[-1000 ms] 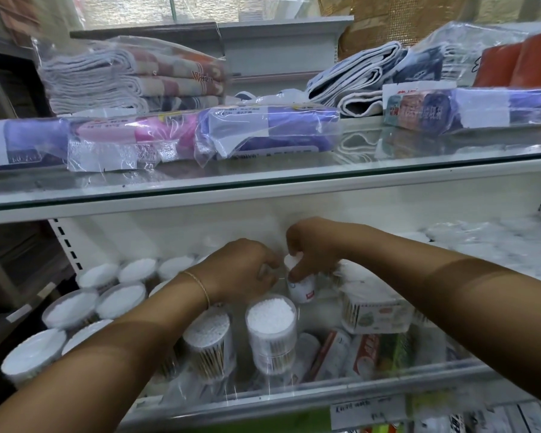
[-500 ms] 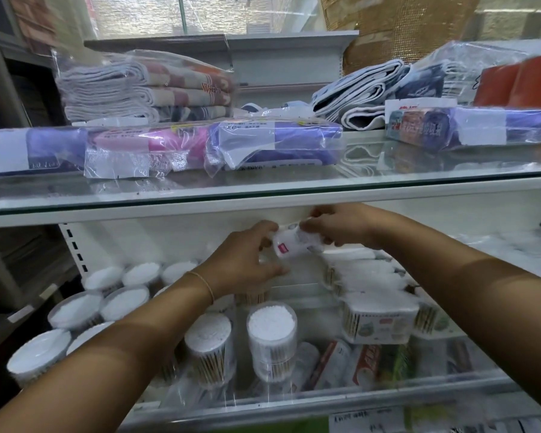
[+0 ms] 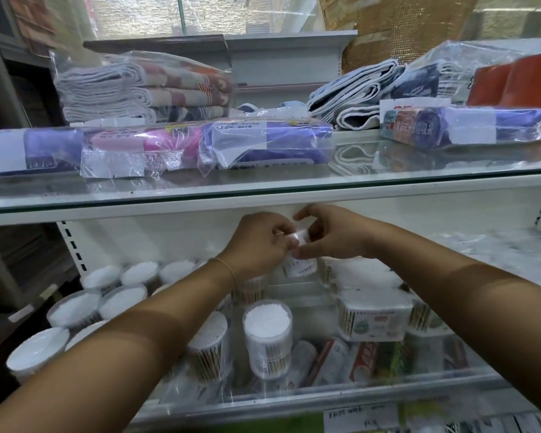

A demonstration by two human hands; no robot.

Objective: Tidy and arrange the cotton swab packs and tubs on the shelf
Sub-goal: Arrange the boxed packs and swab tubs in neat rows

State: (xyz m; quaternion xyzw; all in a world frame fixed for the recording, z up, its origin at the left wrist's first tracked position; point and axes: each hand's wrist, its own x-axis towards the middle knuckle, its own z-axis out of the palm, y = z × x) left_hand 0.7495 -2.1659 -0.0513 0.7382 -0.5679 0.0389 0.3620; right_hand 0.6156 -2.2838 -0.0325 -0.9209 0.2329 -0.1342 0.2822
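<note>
The left hand (image 3: 260, 242) and right hand (image 3: 334, 235) are together, both pinching a small swab tub (image 3: 301, 238) above the rear of the shelf (image 3: 356, 395). Set it down upright, aligned with the neighbouring tubs (image 3: 267, 326).

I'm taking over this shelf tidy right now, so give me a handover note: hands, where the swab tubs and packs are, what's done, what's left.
Both the left hand and right hand pinch a small tub, raised over the lower shelf.
Done: round tubs stand grouped upright at left; rectangular packs sit packed together at right.
Left: place the small tub; two centre tubs stand apart from the group; toothpaste boxes lie loose along the front.
</note>
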